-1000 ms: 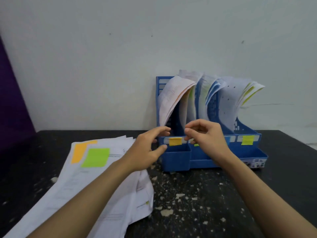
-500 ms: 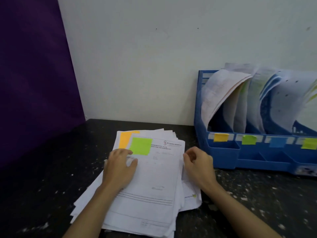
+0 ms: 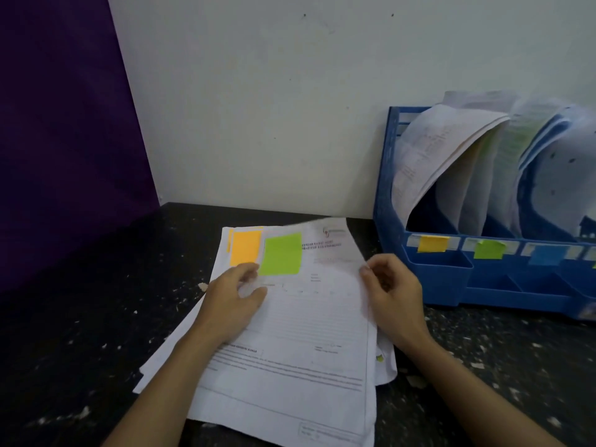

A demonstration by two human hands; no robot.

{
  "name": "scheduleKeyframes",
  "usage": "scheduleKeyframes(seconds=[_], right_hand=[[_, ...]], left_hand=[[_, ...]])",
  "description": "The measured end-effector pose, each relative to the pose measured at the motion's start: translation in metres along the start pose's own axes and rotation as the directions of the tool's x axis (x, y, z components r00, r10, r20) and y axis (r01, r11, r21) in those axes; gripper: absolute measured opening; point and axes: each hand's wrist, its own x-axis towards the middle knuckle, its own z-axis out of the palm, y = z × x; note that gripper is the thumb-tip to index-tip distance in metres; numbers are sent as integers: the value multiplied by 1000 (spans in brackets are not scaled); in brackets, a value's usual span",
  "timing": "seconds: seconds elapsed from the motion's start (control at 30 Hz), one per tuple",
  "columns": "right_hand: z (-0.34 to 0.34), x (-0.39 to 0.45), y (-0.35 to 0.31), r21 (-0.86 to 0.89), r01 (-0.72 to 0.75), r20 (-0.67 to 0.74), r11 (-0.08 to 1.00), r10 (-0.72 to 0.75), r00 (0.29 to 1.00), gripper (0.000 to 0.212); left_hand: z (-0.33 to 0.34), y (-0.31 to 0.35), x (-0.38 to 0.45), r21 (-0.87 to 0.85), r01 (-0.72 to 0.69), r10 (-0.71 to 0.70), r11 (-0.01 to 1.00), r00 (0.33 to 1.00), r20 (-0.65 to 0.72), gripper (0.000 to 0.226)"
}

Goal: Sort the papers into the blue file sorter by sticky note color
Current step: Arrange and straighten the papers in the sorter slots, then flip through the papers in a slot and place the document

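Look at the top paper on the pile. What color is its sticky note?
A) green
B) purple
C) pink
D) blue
A: the green sticky note sits at the upper left of the top paper, beside an orange sticky note on a sheet underneath; the right hand pinches the paper's right edge and the left hand rests on the pile.

both forearms reach forward. left hand (image 3: pixel 229 301) lies palm down, fingers loosely bent, thumb out. right hand (image 3: pixel 394 291) is curled, thumb and fingers pinching a sheet (image 3: pixel 303 333) edge.
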Motion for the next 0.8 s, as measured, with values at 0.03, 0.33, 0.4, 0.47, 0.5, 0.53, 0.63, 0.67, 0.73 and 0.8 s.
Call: scheduleKeyframes(seconds=[0.03,0.33,0.4,0.47,0.5,0.53,0.63,0.67,0.73,0.8], right_hand=[[-1,1,-5,131,-54,24,990,51,998,7],[-4,6,-12,484,-418,283,769,315,906,22],[-5,7,-13,495,-426,281,757,325,903,22],[-6,7,-14,510,-439,285,740,336,898,20],[-7,8,-15,523,-450,298,724,339,892,19],[-9,8,-16,538,-464,324,703,336,884,18],[-16,9,-20,545,-500,429,673,289,856,22],[-18,10,-21,530,-507,458,679,274,846,24],[-22,11,-22,504,-516,504,693,250,827,29],[-28,12,-22,505,-527,536,683,230,812,36]], left_hand=[[0,-1,0,-10,4,-4,1000,1000,-9,42],[-6,9,3,-263,10,-70,965,973,-220,47],[-9,10,3,-369,21,-96,929,978,-185,39],[-12,16,-1,-500,64,-129,863,987,-95,23],[-13,19,-3,-550,85,-133,831,990,-48,16],[-13,21,-4,-578,102,-137,809,990,-17,14],[-13,22,-4,-630,125,-164,767,986,-4,14],[-13,21,-4,-641,122,-173,758,985,-16,14],[-12,20,-4,-656,105,-182,748,982,-50,14],[-8,21,-6,-658,92,-180,747,981,-67,14]])
